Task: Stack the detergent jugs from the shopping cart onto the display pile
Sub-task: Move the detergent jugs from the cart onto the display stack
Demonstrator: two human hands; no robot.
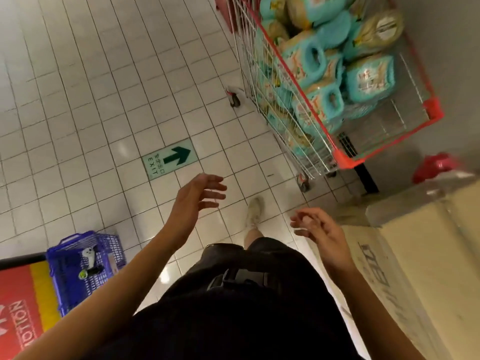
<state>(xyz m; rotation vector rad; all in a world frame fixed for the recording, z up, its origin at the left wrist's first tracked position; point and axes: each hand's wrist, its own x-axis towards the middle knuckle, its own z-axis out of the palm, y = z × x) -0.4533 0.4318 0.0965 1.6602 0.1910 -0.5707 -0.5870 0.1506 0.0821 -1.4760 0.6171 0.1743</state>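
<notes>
The cart (345,157) runs out of frame at the top, and the jugs (311,63) heaped in it are soft: teal, handle holes showing, labels unreadable, the lower ones seen only through the wire. A red blur (433,165) beyond the right hand cannot be identified. The box (415,255) just right of that hand is cut off by the edge.

The left hand (197,196) is held out over the floor, fingers spread and nearly straight, holding nothing. The right hand (319,229) is also empty, with loosely bent fingers, near the box corner but not touching it. The jugs lie ahead of both hands, well apart. A basket (78,268) sits below and left of the left arm.
</notes>
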